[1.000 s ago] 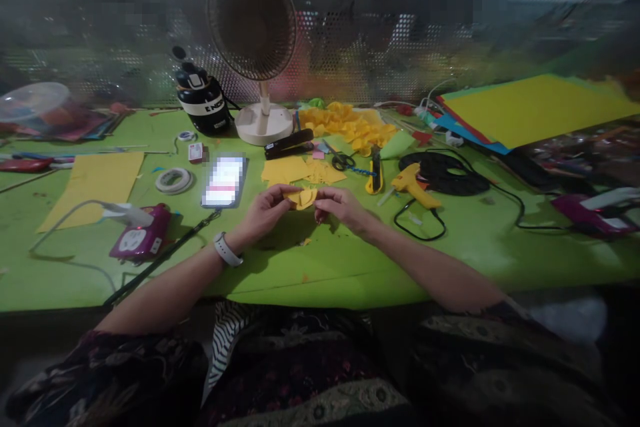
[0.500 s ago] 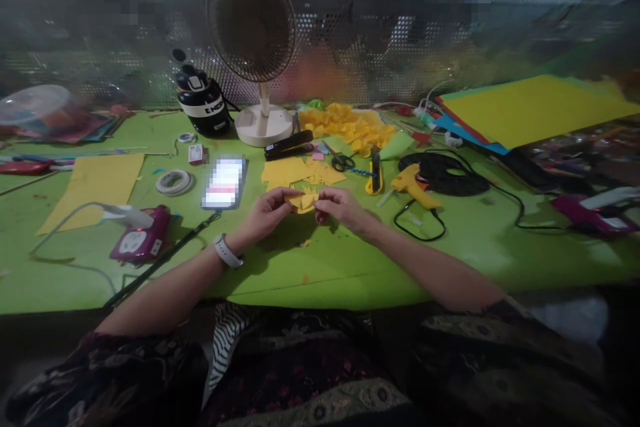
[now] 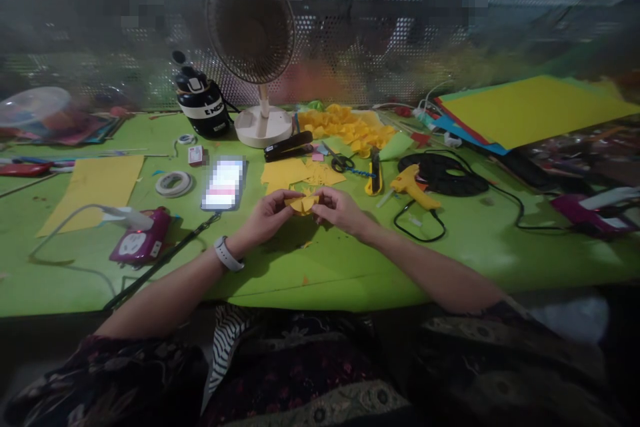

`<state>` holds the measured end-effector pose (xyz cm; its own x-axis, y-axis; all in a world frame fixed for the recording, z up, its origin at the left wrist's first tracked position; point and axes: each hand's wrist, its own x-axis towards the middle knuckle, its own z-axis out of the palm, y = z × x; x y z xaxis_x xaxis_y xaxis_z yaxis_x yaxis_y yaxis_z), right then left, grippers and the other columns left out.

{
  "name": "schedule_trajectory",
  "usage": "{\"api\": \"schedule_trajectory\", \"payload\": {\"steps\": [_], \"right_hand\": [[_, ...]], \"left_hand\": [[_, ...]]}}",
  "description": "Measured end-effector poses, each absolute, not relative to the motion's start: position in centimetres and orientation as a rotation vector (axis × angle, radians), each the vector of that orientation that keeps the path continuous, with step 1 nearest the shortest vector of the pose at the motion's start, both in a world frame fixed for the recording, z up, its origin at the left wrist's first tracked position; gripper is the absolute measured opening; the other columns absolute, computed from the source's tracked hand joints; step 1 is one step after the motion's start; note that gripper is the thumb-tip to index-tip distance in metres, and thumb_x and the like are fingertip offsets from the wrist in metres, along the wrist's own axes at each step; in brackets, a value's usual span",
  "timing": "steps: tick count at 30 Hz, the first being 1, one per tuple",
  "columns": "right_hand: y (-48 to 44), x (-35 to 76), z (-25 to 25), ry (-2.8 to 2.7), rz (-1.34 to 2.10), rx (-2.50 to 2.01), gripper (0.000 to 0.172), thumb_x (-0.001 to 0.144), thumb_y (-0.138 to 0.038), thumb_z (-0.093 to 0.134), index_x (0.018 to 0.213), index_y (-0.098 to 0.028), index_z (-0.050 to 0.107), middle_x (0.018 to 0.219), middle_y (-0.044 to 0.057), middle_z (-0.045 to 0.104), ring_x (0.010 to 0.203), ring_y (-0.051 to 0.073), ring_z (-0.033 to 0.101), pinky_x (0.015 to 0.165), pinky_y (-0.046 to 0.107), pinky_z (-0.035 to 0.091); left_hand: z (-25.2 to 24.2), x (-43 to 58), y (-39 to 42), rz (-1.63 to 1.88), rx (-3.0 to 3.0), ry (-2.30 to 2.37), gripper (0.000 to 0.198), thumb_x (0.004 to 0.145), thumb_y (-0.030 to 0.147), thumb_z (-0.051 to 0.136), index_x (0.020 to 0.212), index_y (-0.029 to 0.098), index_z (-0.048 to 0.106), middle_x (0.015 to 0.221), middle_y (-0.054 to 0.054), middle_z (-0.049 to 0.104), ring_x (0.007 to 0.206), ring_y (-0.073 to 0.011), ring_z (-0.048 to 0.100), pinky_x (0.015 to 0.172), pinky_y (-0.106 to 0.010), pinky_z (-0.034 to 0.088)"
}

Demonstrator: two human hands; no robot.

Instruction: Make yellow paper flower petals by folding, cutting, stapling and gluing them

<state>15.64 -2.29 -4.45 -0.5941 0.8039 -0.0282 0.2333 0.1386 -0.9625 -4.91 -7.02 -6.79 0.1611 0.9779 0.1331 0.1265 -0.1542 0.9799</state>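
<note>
Green tabletop (image 3: 300, 287), beyond near edge: your left fingers (image 3: 278, 206) and right fingers (image 3: 331, 204) pinch the yellow paper (image 3: 303, 205); light pressure should prevent creasing.

Mid-table (image 3: 300, 280): paper piece (image 3: 303, 205) between left hand (image 3: 267, 217) and right hand (image 3: 343, 213), held by both. Just behind it: paper scraps (image 3: 287, 170), then stapler (image 3: 289, 147), then fan (image 3: 263, 127) at the back. Bottle (image 3: 203, 119) left of fan. Petal heap (image 3: 350, 128) right of fan, behind scissors (image 3: 343, 163). Cutter (image 3: 374, 177) right of scissors, glue gun (image 3: 414, 188) right of cutter. Far right rear: sheet stack (image 3: 540, 110), plug block (image 3: 585, 213) in front of it. Behind and left of left hand: phone (image 3: 223, 183); tape roll (image 3: 188, 183) left of phone, box (image 3: 195, 155) behind roll. Further left: loose sheet (image 3: 95, 180), second plug block (image 3: 145, 240) to its front right. Mesh panel (image 3: 345, 13) behind everything.
</note>
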Motion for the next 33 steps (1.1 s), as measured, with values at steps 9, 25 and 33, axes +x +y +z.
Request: {"api": "schedule_trajectory", "payload": {"steps": [9, 25, 33], "right_hand": [[-2.4, 15.6, -5.6, -2.086, 0.986, -0.825, 0.048, 0.085, -0.023, 0.062, 0.131, -0.023, 0.047, 0.128, 0.012, 0.058, 0.107, 0.023, 0.059, 0.086, 0.040, 0.054], [-1.5, 15.9, -5.9, -2.115, 0.722, -0.505, 0.018, 0.091, -0.021, 0.062, 0.107, -0.027, 0.067, 0.126, 0.007, 0.065, 0.123, 0.024, 0.058, 0.106, 0.053, 0.046], [-1.4, 16.2, -5.2, -2.001, 1.105, -0.534, 0.013, 0.088, -0.021, 0.068, 0.098, -0.026, 0.073, 0.128, 0.005, 0.067, 0.128, 0.022, 0.057, 0.113, 0.052, 0.041]], "left_hand": [[-6.9, -4.8, -6.9, 1.106, 1.336, 1.022, 0.035, 0.085, 0.031, 0.070, 0.116, 0.015, 0.065, 0.104, -0.008, 0.073, 0.092, -0.0168, 0.069, 0.083, -0.032, 0.055], [-6.4, -4.5, -7.2, 1.144, 1.193, 0.879, 0.038, 0.084, 0.025, 0.074, 0.120, 0.019, 0.063, 0.106, -0.006, 0.074, 0.089, -0.0135, 0.069, 0.084, -0.028, 0.053], [-6.7, -4.6, -7.3, 1.112, 1.177, 0.862, 0.047, 0.085, 0.029, 0.075, 0.128, 0.020, 0.059, 0.099, -0.006, 0.076, 0.085, -0.0150, 0.071, 0.077, -0.026, 0.053]]}}
